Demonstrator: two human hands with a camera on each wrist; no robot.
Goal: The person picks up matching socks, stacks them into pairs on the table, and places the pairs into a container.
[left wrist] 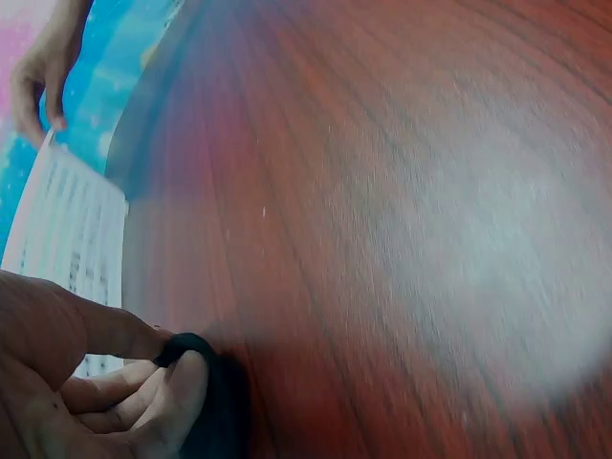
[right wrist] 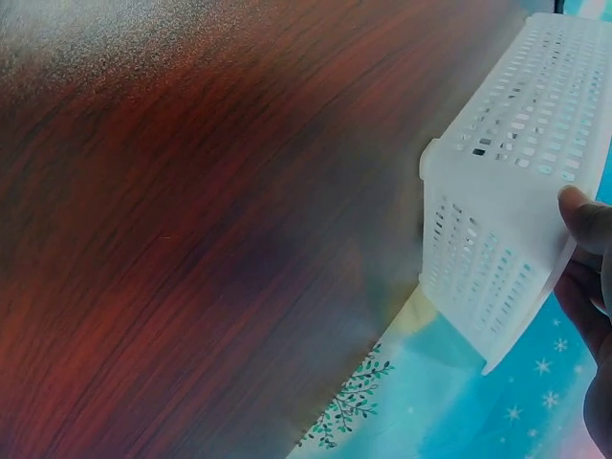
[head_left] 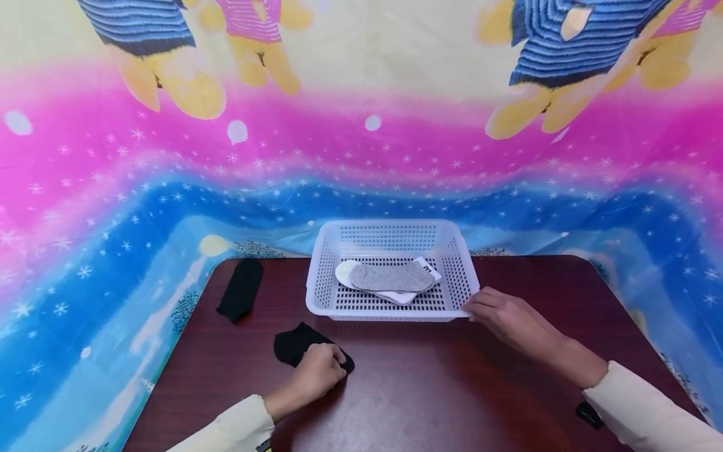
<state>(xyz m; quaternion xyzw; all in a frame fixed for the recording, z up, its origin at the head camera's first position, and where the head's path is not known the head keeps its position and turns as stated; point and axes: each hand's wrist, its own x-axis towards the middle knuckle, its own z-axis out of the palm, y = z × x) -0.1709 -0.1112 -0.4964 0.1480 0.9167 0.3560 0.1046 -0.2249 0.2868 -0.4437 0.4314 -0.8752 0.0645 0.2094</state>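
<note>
My left hand (head_left: 321,371) pinches a black sock (head_left: 294,344) on the table in front of the basket; in the left wrist view a fold of the sock (left wrist: 218,406) shows between thumb and fingers. With my right hand (head_left: 511,320) I grip the near right corner of the rim of a white plastic basket (head_left: 390,314); the right wrist view shows the thumb on the basket's wall (right wrist: 507,206). Inside the basket lie a grey sock (head_left: 390,277) and white socks (head_left: 346,274), partly overlapping. Another black sock (head_left: 241,290) lies flat at the table's far left.
The dark red wooden table (head_left: 429,389) has rounded far corners. A printed cloth (head_left: 373,150) hangs behind it and along both sides. Beside my right sleeve lies a small black object (head_left: 589,415), partly covered.
</note>
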